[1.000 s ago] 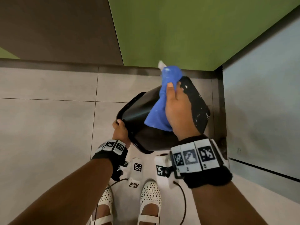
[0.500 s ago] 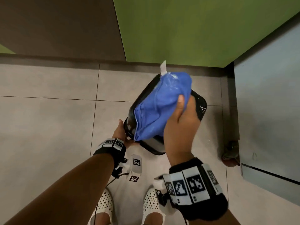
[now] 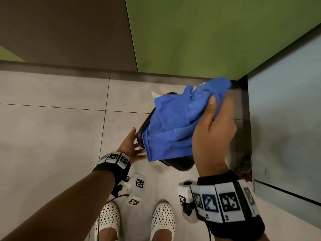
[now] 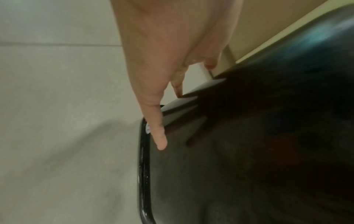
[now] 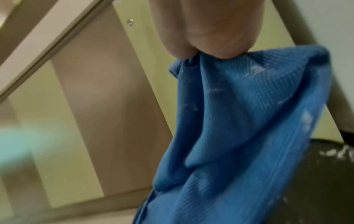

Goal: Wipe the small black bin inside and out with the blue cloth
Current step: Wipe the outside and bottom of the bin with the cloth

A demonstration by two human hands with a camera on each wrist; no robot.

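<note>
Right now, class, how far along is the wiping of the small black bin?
Done: nothing can be confirmed; white specks still show on the bin. In hand: the right hand grips the blue cloth, draped above the bin; the left hand rests straight-fingered against its side. Left: the specked outside; the inside is hidden.

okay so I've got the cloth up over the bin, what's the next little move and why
Probably lower the cloth back onto the bin and wipe. The right hand holds it bunched above the bin, while the left hand rests open-fingered on the rim, steadying it.
</note>
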